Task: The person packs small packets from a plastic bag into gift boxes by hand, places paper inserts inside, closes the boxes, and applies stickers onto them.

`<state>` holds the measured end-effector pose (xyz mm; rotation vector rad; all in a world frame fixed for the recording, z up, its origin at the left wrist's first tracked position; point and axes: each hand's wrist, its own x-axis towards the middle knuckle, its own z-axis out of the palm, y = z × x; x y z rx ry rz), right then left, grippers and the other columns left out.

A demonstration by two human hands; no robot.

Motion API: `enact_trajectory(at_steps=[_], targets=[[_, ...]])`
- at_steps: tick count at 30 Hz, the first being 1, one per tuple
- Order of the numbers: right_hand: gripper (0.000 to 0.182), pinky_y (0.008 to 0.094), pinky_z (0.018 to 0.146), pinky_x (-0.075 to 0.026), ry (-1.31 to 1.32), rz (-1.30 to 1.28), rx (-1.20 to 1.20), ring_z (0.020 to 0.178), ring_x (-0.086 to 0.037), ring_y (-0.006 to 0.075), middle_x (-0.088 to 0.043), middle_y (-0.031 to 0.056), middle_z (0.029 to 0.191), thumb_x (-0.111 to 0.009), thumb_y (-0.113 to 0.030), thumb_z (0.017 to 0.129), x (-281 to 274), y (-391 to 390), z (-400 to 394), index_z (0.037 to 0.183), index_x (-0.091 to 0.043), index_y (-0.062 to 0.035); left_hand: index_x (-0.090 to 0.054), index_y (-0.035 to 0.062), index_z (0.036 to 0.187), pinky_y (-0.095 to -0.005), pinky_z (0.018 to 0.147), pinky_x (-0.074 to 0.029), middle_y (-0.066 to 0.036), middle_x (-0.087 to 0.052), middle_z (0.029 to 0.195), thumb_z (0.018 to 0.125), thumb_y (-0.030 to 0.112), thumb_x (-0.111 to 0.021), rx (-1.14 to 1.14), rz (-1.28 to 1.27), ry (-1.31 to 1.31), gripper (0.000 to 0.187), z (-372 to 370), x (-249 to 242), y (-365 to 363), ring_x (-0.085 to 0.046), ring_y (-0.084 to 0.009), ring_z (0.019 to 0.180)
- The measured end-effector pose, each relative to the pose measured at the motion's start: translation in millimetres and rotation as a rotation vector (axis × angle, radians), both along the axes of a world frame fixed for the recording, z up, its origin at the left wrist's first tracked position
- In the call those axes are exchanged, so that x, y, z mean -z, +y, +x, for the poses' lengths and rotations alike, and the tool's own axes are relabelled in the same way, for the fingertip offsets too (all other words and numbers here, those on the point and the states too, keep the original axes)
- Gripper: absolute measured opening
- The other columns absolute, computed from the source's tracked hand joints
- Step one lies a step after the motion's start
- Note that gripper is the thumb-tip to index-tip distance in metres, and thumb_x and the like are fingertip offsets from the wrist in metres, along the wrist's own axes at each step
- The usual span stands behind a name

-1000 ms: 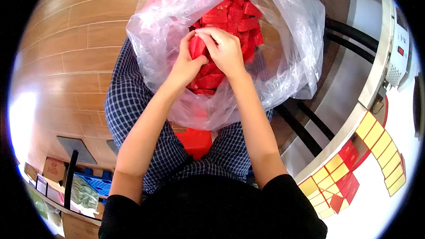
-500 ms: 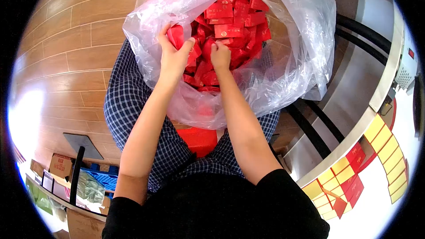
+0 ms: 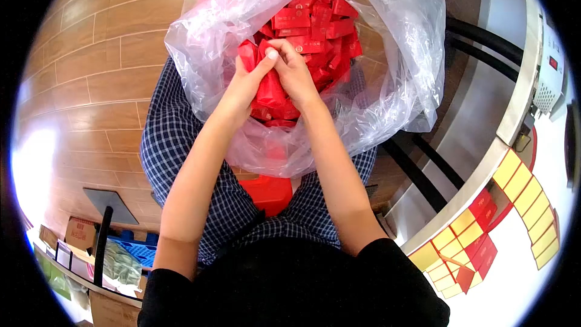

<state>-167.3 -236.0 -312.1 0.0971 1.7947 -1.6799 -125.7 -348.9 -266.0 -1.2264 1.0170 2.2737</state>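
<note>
A large clear plastic bag stands open between my knees, with many small red packets heaped inside. Over the near left part of the heap, my left hand is closed on red packets. My right hand meets it at the thumbs, its fingers wrapped around another red packet. The hands touch each other just inside the bag's mouth. Exactly how many packets each one grips is hidden by the fingers.
To the right runs a white table bearing rows of yellow boxes and red boxes. Black table legs stand beside the bag. A red stool shows beneath me. Cardboard boxes and a blue crate lie at the lower left.
My right hand has moved left and up from the heap to meet my left hand, and now has a red packet in it. The left hand has shifted slightly right and down.
</note>
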Motion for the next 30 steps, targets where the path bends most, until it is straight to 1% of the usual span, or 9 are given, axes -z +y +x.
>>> enact_trajectory(at_steps=[3, 7, 11, 13, 17, 18, 21, 27, 30], targets=[[0.028, 0.0283, 0.087, -0.044, -0.145, 0.066, 0.258, 0.097, -0.056, 0.0161, -0.061, 0.0072, 0.101, -0.053, -0.024, 0.097, 29, 1, -3, 0.111, -0.056, -0.0015, -0.038, 0.0110, 0.127, -0.0330, 0.080, -0.051, -0.006, -0.058, 0.111, 0.088, 0.031, -0.066, -0.103, -0.111, 0.001, 0.052, -2, 1, -9, -0.060, -0.0168, 0.093], [0.042, 0.0366, 0.090, -0.045, -0.088, 0.545, 0.053, 0.108, -0.058, 0.0265, -0.061, 0.0160, 0.115, -0.062, -0.031, 0.089, 150, 41, 25, 0.115, -0.055, 0.0005, -0.029, 0.0068, 0.130, -0.0310, 0.080, -0.049, -0.009, -0.049, 0.110, 0.086, 0.028, -0.070, -0.204, -0.218, -0.005, 0.064, 1, 14, -12, -0.054, -0.0159, 0.096], [0.043, 0.0396, 0.087, -0.047, -0.118, 0.495, 0.008, 0.105, -0.060, 0.0321, -0.063, 0.0203, 0.112, -0.066, -0.029, 0.084, 140, 30, 55, 0.114, -0.057, 0.0008, -0.030, 0.0144, 0.127, -0.0343, 0.071, -0.053, -0.005, -0.052, 0.100, 0.087, 0.028, -0.068, -0.224, -0.237, 0.001, 0.057, 4, 25, -11, -0.058, -0.0169, 0.087], [0.038, 0.0409, 0.083, -0.049, -0.056, 0.547, -0.197, 0.094, -0.063, 0.0358, -0.065, 0.0218, 0.099, -0.068, -0.025, 0.082, 120, 25, 52, 0.108, -0.060, 0.0005, -0.030, 0.0147, 0.126, -0.0343, 0.070, -0.053, -0.005, -0.052, 0.100, 0.087, 0.028, -0.068, -0.238, -0.227, -0.012, 0.056, 0, 16, -10, -0.058, -0.0174, 0.087], [0.026, 0.0427, 0.079, -0.049, 0.057, 0.642, -0.001, 0.088, -0.063, 0.0376, -0.065, 0.0222, 0.091, -0.064, -0.021, 0.085, 110, 36, 47, 0.098, -0.060, 0.0012, -0.030, 0.0145, 0.125, -0.0346, 0.071, -0.053, -0.006, -0.051, 0.104, 0.088, 0.028, -0.067, -0.221, -0.218, -0.014, 0.054, 3, 24, -12, -0.059, -0.0183, 0.088], [0.022, 0.0401, 0.076, -0.050, 0.086, 0.666, 0.037, 0.085, -0.066, 0.0314, -0.066, 0.0208, 0.089, -0.060, -0.017, 0.088, 100, 41, 41, 0.097, -0.058, 0.0024, -0.030, 0.0141, 0.124, -0.0347, 0.071, -0.053, -0.006, -0.051, 0.105, 0.088, 0.028, -0.067, -0.204, -0.256, -0.011, 0.054, 5, 30, -12, -0.059, -0.0185, 0.088], [0.015, 0.0324, 0.068, -0.052, -0.223, 0.295, 0.402, 0.078, -0.065, 0.0188, -0.066, 0.0137, 0.085, -0.049, -0.009, 0.095, 48, 50, 23, 0.107, -0.050, -0.0002, -0.031, 0.0134, 0.124, -0.0339, 0.070, -0.053, -0.006, -0.053, 0.102, 0.088, 0.028, -0.067, -0.187, -0.194, -0.043, 0.053, -2, 11, -10, -0.060, -0.0184, 0.085], [0.038, 0.0296, 0.066, -0.051, -0.783, -0.421, 0.785, 0.070, -0.061, 0.0173, -0.065, 0.0086, 0.082, -0.050, -0.007, 0.094, -1, 60, 25, 0.130, -0.039, -0.0076, -0.025, 0.0041, 0.133, -0.0282, 0.061, -0.052, -0.008, -0.055, 0.101, 0.083, 0.032, -0.073, -0.057, -0.225, 0.023, 0.074, -1, 16, -5, -0.059, -0.0137, 0.075], [0.042, 0.0288, 0.064, -0.051, -0.804, -0.578, 0.716, 0.069, -0.060, 0.0163, -0.063, 0.0067, 0.080, -0.049, -0.007, 0.093, -21, 49, 34, 0.134, -0.039, -0.0074, -0.024, 0.0019, 0.135, -0.0307, 0.080, -0.049, -0.012, -0.053, 0.111, 0.078, 0.032, -0.078, 0.018, -0.301, 0.048, 0.084, 2, 19, -2, -0.058, -0.0178, 0.093]])
